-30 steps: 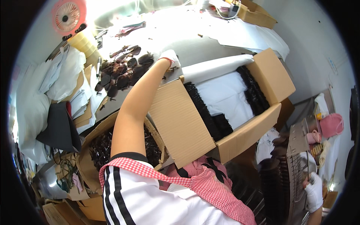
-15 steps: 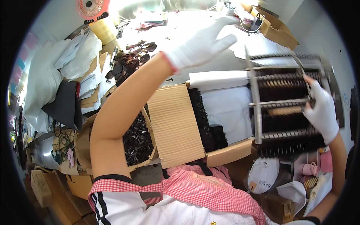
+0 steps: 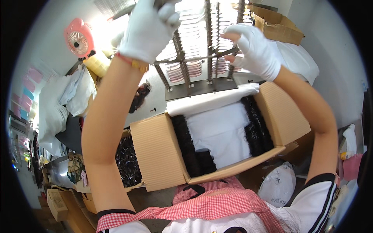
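Both my hands wear white gloves and hold up a metal rack (image 3: pixel 202 58) of rows of teeth above the table. My left hand (image 3: pixel 149 29) grips the rack's upper left bar. My right hand (image 3: pixel 254 48) holds its right side, fingers curled round a bar. Below the rack, on my lap, lies an open cardboard box (image 3: pixel 155 155) with white paper (image 3: pixel 221 132) inside and black hair bundles (image 3: pixel 192 149) along both sides.
A pink desk fan (image 3: pixel 79 39) and a roll of yellow tape (image 3: pixel 97 64) stand at the back left. White bags (image 3: pixel 64 101) pile at the left. A second box of dark hair (image 3: pixel 127 163) sits beside my left arm. More cardboard boxes (image 3: pixel 278 25) stand at the back right.
The metal rack came up from my right side to the middle in front of me. My left hand left the table's far side and took hold of the rack.
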Demonstrator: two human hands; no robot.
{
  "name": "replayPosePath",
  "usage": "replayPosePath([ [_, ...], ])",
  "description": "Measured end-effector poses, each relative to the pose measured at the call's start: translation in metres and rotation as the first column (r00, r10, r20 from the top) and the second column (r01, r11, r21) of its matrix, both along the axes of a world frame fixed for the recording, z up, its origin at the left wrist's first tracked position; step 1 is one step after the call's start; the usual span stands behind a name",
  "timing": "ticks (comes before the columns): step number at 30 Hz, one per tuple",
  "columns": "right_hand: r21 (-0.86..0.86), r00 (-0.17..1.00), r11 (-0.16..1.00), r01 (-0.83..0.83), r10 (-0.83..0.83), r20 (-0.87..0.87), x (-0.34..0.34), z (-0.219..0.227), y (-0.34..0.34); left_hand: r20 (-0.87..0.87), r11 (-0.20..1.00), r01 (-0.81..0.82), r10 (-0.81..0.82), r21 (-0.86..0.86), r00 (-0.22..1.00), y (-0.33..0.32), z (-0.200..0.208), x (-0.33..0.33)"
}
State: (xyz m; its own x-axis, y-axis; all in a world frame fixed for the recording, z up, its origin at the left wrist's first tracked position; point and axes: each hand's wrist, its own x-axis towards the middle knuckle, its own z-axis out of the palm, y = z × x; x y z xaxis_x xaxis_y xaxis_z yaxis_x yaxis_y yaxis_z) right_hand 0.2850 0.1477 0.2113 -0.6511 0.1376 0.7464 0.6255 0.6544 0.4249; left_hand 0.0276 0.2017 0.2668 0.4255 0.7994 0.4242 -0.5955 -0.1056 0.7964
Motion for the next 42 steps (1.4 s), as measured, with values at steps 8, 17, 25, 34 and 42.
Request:
replayPosePath([
  [8,-0.171,0.222,-0.165,-0.971,-0.372,-0.902,-0.052,-0.027,0.083,-0.016,0.836,-0.326,0.356,-0.441,0.934,0.025,-0.052,0.001],
  [17,-0.224,0.173,0.04,-0.974,-0.507,-0.844,-0.032,0.009,0.111,0.077,0.949,-0.208,0.232,-0.236,0.97,0.055,-0.068,-0.016],
  [25,-0.697,0.685,-0.076,-0.713,-0.292,-0.668,0.024,-0.085,0.053,-0.339,0.799,-0.487,0.376,-0.352,0.862,-0.042,-0.172,-0.032],
  [34,-0.98,0.942,0.146,0.134,-0.324,0.08,0.029,-0.216,0.078,-0.57,0.592,0.006,0.773,0.806,0.277,-0.072,-0.224,0.041],
  [42,-0.918,0.799,-0.111,-0.381,-0.539,-0.266,0.083,-0.191,0.086,-0.525,0.542,0.106,0.837,0.833,-0.153,-0.043,-0.262,0.072],
])
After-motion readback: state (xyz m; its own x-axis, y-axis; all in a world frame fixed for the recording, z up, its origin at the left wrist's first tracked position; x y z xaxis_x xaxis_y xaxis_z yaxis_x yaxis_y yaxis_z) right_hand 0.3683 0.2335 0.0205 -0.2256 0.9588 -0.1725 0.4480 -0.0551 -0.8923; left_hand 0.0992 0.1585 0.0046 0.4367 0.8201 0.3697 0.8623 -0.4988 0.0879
